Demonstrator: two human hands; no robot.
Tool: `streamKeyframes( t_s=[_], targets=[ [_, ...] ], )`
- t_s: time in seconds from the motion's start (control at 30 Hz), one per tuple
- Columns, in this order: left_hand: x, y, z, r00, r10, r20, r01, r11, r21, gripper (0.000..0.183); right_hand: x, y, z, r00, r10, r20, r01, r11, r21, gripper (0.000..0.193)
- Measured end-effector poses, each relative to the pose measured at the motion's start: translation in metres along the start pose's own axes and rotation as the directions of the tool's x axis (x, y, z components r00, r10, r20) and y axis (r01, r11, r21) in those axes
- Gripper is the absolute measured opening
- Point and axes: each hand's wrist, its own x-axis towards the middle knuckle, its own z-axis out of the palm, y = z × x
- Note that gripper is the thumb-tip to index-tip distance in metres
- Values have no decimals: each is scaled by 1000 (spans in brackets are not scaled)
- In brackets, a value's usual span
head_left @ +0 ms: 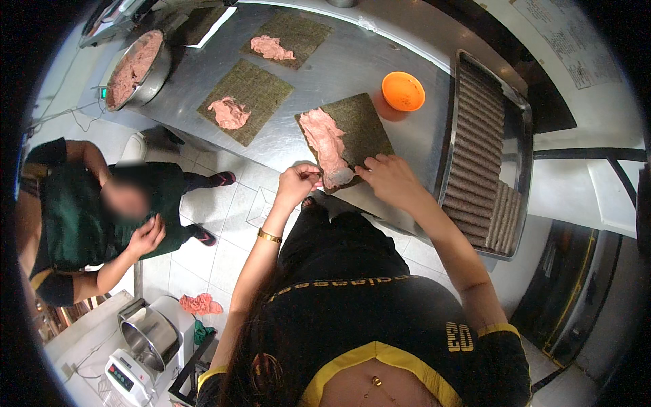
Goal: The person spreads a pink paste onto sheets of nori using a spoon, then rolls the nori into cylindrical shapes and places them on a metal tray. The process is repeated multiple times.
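Both hands work one seaweed sheet (352,129): left hand (297,184) pinches a spatula (337,178), right hand (391,178) presses open-fingered.

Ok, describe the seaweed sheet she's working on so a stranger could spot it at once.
On the steel table, find the orange bowl. Just left of it lies the seaweed sheet; unlike the two others, it sits at the near edge, its pink paste spread long, both hands touching it.
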Motion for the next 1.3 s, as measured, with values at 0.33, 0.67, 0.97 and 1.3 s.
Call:
streamKeyframes(
  t_s=[0.33,0.67,0.97,1.3],
  targets=[
    [-2,-2,5,998,44,-51,-42,999,31,14,1,-16,-6,995,-34,94,34,999,-1,28],
    [-4,0,11,985,112,-129,-93,985,143,9,-11,25,-11,996,16,87,-29,988,149,27],
    [-5,3,10,987,117,-107,-93,974,206,8,-3,21,-19,953,165,254,-228,943,243,34],
    [0,-8,8,987,117,-105,-102,985,142,10,-10,41,-7,991,90,95,-108,975,197,29]
  ],
)
